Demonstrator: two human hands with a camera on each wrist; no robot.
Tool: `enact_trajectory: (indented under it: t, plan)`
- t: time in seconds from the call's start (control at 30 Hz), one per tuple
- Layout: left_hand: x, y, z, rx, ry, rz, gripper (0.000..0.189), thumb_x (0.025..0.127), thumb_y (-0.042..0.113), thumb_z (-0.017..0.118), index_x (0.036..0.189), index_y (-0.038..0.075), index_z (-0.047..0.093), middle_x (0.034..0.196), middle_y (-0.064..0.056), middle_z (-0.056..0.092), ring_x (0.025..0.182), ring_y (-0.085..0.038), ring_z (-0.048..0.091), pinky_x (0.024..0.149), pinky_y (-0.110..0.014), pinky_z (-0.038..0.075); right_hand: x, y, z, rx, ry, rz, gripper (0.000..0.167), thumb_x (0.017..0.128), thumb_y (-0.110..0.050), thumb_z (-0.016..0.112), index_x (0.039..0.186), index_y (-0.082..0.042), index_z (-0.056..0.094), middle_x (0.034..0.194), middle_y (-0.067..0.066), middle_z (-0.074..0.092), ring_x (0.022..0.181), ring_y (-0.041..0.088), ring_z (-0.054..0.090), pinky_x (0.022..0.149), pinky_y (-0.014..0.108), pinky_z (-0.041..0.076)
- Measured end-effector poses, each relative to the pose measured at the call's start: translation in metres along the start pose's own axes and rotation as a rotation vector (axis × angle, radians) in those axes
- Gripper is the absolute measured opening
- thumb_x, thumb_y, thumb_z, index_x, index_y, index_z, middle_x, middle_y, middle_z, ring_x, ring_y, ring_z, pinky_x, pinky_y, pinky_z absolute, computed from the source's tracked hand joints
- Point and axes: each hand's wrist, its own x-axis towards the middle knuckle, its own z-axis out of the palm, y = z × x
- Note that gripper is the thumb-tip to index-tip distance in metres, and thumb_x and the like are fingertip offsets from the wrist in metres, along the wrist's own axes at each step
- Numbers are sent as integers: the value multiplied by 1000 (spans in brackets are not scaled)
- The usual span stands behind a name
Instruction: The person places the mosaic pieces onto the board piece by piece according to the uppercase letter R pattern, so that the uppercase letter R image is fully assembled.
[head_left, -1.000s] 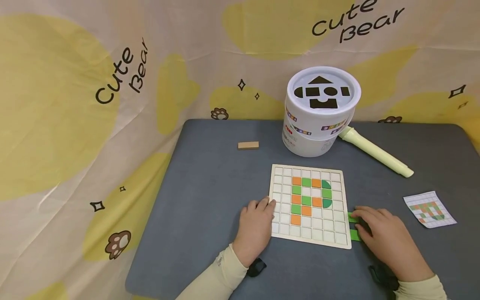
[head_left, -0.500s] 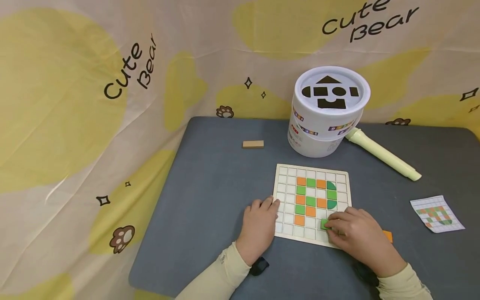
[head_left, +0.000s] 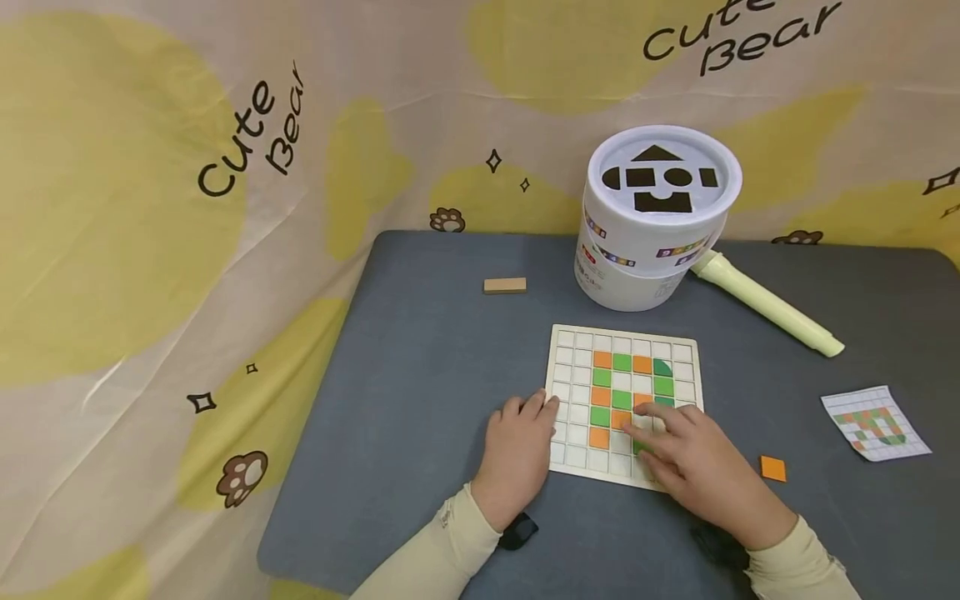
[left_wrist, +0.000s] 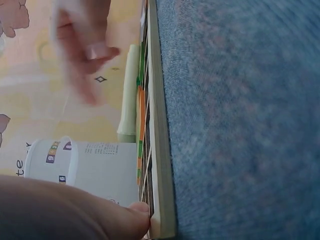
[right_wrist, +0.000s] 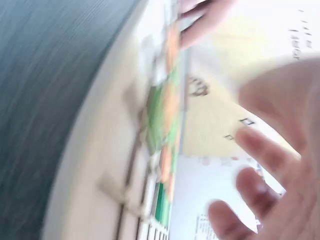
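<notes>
A square grid board [head_left: 567, 446] lies on the dark table, with orange tiles [head_left: 599, 437], green tiles [head_left: 600, 416] and dark green rounded tiles [head_left: 662, 367] in its cells. My left hand [head_left: 514, 454] rests at the board's left edge, fingertips touching the rim. Over the lower right of the board is my right hand [head_left: 701, 467], fingers spread and apart from each other. Just below its fingers a green tile [right_wrist: 156, 120] sits on the board, mostly covered in the head view. The right wrist view is blurred.
A loose orange tile [head_left: 773, 468] lies right of the board, near a printed pattern card [head_left: 873, 423]. Behind stand a white lidded bucket [head_left: 637, 250] and a pale yellow tube [head_left: 772, 307]. A small wooden block [head_left: 505, 286] lies at the back left.
My right hand has brought a green tile from beside the board onto its lower right, then let go and spread its fingers. The left hand stays at the rim.
</notes>
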Motion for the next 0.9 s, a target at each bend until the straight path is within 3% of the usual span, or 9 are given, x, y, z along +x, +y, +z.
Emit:
enact_trajectory:
  t: [0.1, 0.2, 0.43, 0.5, 0.6, 0.7, 0.77, 0.9]
  plan:
    - [1, 0, 0, -4, 12, 4, 40, 98, 28, 81, 136, 17, 76, 138, -3, 70, 109, -27, 65, 78, -41, 56, 1, -2, -5, 67, 56, 55, 46, 82, -1, 85, 127, -13, 81, 129, 6, 68, 100, 26, 58, 77, 45, 48]
    - [2, 0, 0, -6, 20, 8, 40, 97, 27, 81, 136, 17, 76, 137, -4, 70, 109, -27, 65, 77, -41, 56, -1, -2, -9, 72, 95, 93, 41, 82, 2, 84, 121, -12, 82, 121, 3, 71, 100, 24, 63, 80, 47, 50]
    - [1, -1, -1, 0, 5, -11, 41, 97, 29, 82, 136, 18, 76, 138, -3, 70, 109, -27, 65, 77, -41, 55, -12, 0, -9, 10, 59, 156, 29, 81, -2, 88, 105, -18, 86, 104, -6, 77, 88, 16, 65, 72, 42, 54]
    - [1, -1, -1, 2, 9, -10, 42, 96, 29, 82, 136, 19, 76, 138, -2, 70, 109, -27, 65, 77, -41, 55, -19, 3, -12, -24, 61, 235, 26, 82, -2, 87, 104, -16, 85, 102, -2, 77, 87, 20, 67, 71, 46, 55]
    - [2, -1, 0, 9, 11, -3, 42, 97, 30, 82, 137, 19, 76, 138, -2, 70, 109, -27, 65, 77, -41, 55, -34, 11, -23, -81, 56, 439, 25, 85, -1, 78, 107, -11, 83, 105, 10, 77, 89, 33, 67, 69, 56, 53]
    - [2, 0, 0, 14, 7, 5, 42, 97, 30, 82, 137, 19, 75, 139, -3, 70, 109, -27, 65, 78, -41, 55, -52, 22, -34, -114, -11, 586, 27, 83, -5, 76, 110, -7, 80, 110, 20, 73, 91, 44, 63, 69, 62, 49]
    - [2, 0, 0, 15, -2, 6, 42, 98, 31, 81, 138, 19, 75, 139, -3, 69, 110, -27, 65, 78, -42, 55, -60, 28, -40, -109, -103, 603, 30, 81, -10, 82, 111, -8, 78, 112, 20, 71, 89, 41, 60, 68, 59, 49]
    - [2, -1, -2, 14, -6, 4, 42, 98, 30, 80, 138, 19, 75, 139, -3, 69, 110, -27, 65, 79, -41, 55, -67, 30, -39, -83, -189, 491, 37, 74, -16, 93, 108, -12, 79, 115, 13, 72, 94, 38, 62, 75, 57, 52]
